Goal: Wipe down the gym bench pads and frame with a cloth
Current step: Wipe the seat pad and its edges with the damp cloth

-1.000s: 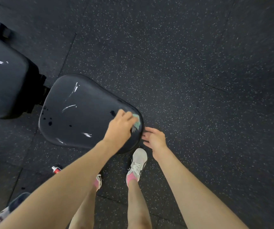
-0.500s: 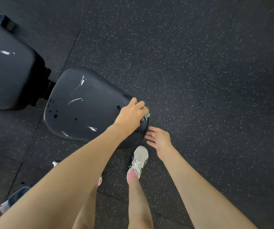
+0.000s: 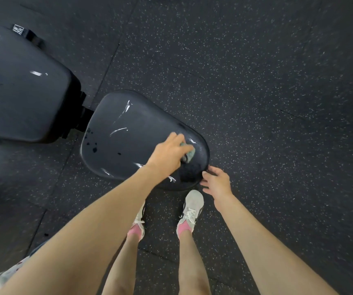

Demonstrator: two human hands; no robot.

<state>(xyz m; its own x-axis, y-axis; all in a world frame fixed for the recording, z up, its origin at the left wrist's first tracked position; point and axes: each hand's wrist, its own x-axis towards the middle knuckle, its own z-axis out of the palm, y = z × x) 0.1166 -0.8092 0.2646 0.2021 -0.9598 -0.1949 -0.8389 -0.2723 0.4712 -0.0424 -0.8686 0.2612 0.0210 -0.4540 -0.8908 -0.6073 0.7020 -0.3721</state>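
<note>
A black seat pad (image 3: 128, 141) of the gym bench lies below me, with dark wet spots near its left end and bright glare streaks. My left hand (image 3: 168, 153) presses a small teal cloth (image 3: 190, 153) onto the pad's right part, fingers closed over it. My right hand (image 3: 216, 182) rests with spread fingers at the pad's near right rim and holds nothing. The larger back pad (image 3: 22, 92) lies to the left. Black frame parts (image 3: 80, 118) show in the gap between the two pads.
Black speckled rubber floor tiles (image 3: 256, 103) surround the bench. My two feet in white shoes (image 3: 190, 209) stand just in front of the seat pad. A black bracket with a white label (image 3: 19, 29) sits behind the back pad.
My left hand has slid the cloth back from the pad's right edge onto its surface. My view has shifted, and the small bottle on the floor is out of sight.
</note>
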